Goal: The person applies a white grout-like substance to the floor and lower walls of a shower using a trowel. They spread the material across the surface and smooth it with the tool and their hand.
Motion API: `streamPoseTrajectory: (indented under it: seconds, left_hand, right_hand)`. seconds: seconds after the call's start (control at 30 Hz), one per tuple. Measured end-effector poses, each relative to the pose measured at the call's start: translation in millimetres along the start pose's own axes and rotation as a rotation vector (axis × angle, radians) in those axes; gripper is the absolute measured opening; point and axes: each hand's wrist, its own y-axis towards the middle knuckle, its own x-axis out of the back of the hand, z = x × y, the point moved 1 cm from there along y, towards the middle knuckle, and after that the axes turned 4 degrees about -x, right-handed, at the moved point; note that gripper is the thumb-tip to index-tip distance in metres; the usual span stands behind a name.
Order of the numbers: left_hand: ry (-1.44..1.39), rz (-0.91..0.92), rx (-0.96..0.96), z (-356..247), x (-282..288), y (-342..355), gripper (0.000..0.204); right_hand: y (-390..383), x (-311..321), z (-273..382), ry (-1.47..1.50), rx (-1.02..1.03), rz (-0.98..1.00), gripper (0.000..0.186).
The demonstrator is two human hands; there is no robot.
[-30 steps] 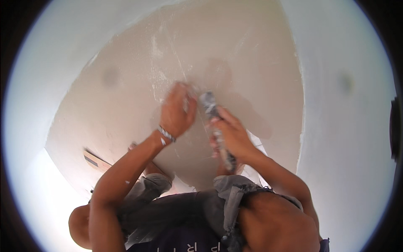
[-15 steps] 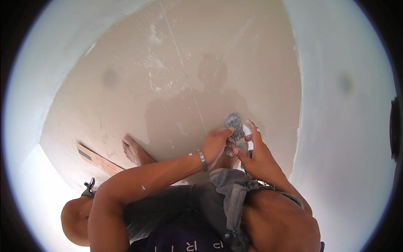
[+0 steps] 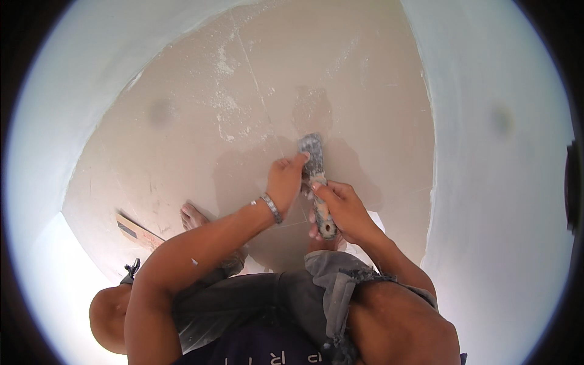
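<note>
Scraper (image 3: 315,167) has swung away from the floor's (image 3: 389,121) right edge, right hand (image 3: 345,207) gripping its handle (image 3: 323,213), left hand (image 3: 285,185) pinching its blade (image 3: 311,145), a touch best kept light.

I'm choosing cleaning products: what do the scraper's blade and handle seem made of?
Blade: probably metal, dull grey, judging by its flat, white-smeared face. Handle: possibly wood, matt and stained, since tan shows amid the dark; plastic isn't ruled out.
</note>
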Motion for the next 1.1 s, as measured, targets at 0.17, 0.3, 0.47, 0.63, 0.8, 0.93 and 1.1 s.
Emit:
streamPoseTrajectory:
  seconds: [0.17,0.3,0.47,0.63,0.8,0.93,1.1]
  left_hand:
    - [0.013,-0.052,0.120,19,6,-20,0.032]
    - [-0.123,-0.071,0.047,15,-3,-10,0.032]
    - [-0.142,-0.115,-0.105,-37,2,27,0.029]
    - [-0.035,-0.143,-0.109,-40,12,30,0.029]
    - [0.041,-0.091,-0.054,-6,20,5,0.028]
    - [-0.092,-0.126,-0.230,-36,21,33,0.027]
    - [-0.163,-0.056,-0.142,-39,31,45,0.025]
  right_hand:
    - [-10,-9,-18,0.076,-0.087,0.016,0.037]
    - [-6,-6,-9,-0.004,-0.016,-0.004,0.037]
    - [36,-18,33,0.051,0.191,0.071,0.035]
    - [36,-23,41,0.025,0.183,0.077,0.033]
    - [22,-17,-3,0.002,0.095,0.006,0.034]
    - [42,-31,30,0.009,0.268,0.014,0.036]
    - [53,-31,45,-0.112,0.326,-0.022,0.037]
